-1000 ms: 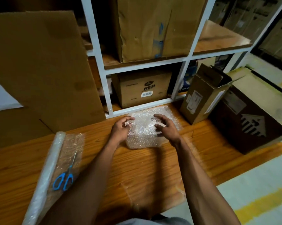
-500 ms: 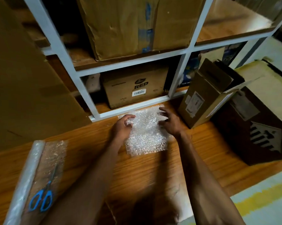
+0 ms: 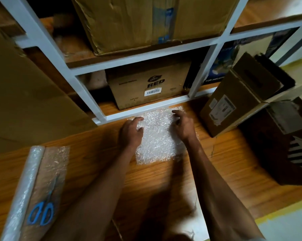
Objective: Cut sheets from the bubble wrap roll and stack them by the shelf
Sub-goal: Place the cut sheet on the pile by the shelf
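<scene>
A cut bubble wrap sheet [image 3: 157, 141] lies flat on the wooden surface [image 3: 233, 171], its far edge against the white shelf frame [image 3: 146, 110]. My left hand [image 3: 132, 131] grips the sheet's left edge with curled fingers. On the right edge, my right hand [image 3: 182, 126] holds the sheet with bent fingers. The bubble wrap roll [image 3: 23, 185] lies at the lower left with a short length unrolled. Blue-handled scissors [image 3: 41, 213] rest on that unrolled part.
A carton marked RED [image 3: 146, 86] sits on the bottom shelf behind the sheet. An open cardboard box [image 3: 233, 101] and a dark box [image 3: 285, 145] stand to the right. A large cardboard panel [image 3: 25, 101] leans on the left.
The view has moved closer to the shelf. The sheet, held crumpled a second ago, now lies flattened against the shelf frame, with both hands still on its side edges.
</scene>
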A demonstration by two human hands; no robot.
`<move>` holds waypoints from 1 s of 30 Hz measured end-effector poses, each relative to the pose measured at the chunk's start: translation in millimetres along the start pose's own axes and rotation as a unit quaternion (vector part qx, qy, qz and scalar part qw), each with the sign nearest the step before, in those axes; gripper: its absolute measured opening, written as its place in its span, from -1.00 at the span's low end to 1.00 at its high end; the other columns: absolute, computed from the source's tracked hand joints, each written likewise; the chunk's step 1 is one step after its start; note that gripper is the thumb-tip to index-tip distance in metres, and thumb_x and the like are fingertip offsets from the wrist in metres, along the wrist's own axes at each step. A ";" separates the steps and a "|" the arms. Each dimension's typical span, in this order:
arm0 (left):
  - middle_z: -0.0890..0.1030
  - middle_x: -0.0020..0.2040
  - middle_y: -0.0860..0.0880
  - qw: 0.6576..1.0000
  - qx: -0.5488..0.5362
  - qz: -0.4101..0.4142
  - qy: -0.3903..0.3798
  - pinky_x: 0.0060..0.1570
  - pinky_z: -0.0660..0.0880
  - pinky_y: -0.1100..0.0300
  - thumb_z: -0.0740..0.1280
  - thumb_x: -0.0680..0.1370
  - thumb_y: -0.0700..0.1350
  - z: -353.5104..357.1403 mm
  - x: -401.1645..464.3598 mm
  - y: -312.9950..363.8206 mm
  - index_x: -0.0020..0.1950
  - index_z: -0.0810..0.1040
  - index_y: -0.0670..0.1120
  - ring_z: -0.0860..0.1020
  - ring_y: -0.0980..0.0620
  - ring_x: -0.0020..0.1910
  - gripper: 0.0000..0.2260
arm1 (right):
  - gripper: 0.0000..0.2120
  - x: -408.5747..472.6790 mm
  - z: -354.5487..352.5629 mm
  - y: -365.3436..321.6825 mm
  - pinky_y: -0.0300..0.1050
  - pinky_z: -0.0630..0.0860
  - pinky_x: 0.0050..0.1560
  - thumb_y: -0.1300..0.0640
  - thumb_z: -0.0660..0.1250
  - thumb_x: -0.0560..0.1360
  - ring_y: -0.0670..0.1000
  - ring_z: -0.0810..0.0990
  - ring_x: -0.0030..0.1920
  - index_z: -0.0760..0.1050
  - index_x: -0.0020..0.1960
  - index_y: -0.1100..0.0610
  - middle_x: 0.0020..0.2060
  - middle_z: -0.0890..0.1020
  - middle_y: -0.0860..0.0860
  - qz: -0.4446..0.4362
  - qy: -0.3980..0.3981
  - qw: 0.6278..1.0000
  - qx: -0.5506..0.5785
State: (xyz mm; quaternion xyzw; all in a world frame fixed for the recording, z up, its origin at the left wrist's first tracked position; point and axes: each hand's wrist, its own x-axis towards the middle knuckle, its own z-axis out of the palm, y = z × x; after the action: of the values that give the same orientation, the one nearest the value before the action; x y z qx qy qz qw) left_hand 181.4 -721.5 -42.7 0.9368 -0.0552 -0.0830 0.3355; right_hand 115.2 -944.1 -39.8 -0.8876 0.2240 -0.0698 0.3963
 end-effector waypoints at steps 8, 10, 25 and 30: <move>0.31 0.50 0.10 0.990 0.130 0.049 0.004 0.36 0.39 -0.10 0.35 0.61 0.08 4.8 -15.5 -3.5 0.40 0.49 0.28 0.28 -0.05 0.45 -0.65 | -0.69 -37.6 21.3 -3.7 0.25 0.43 0.35 0.05 0.32 0.61 0.27 0.37 0.41 0.51 0.34 0.04 0.46 0.41 0.19 -0.049 0.018 0.976 -0.211; 0.19 0.60 0.11 0.982 0.176 0.036 -0.048 0.42 0.24 -0.13 0.26 0.64 0.16 6.8 -15.6 -6.7 0.49 0.38 0.32 0.15 -0.09 0.51 -0.60 | -0.67 -45.8 26.0 -1.5 0.28 0.38 0.36 -0.01 0.27 0.62 0.30 0.29 0.47 0.45 0.36 0.01 0.53 0.32 0.19 -0.025 0.011 0.969 -0.247; 0.21 0.61 -0.13 0.994 0.082 -0.050 -0.058 0.56 0.14 -0.08 0.26 0.67 0.07 -17.0 -36.1 -21.7 0.66 0.15 -0.01 0.15 -0.19 0.59 -0.41 | -0.37 -60.5 26.5 -1.3 0.27 0.24 0.55 -0.09 0.11 0.65 0.36 0.26 0.54 0.21 0.62 0.23 0.57 0.28 0.31 0.085 0.026 0.978 -0.188; 0.28 0.58 -0.17 0.994 0.058 -0.071 -0.067 0.53 0.20 0.00 0.31 0.66 0.05 -18.6 -47.6 -16.0 0.63 0.22 -0.10 0.24 -0.18 0.56 -0.41 | -0.28 -65.5 18.2 10.8 0.21 0.11 0.60 -0.16 0.17 0.69 0.28 0.09 0.63 0.02 0.69 0.17 0.66 0.09 0.24 0.147 -0.013 0.969 -0.199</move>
State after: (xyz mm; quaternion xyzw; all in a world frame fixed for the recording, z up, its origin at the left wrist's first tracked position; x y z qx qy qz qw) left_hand 139.1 -690.1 -33.1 0.9485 -0.0158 -0.1658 0.2693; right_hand 58.7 -908.5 -56.5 -0.9067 0.3564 0.0469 0.2207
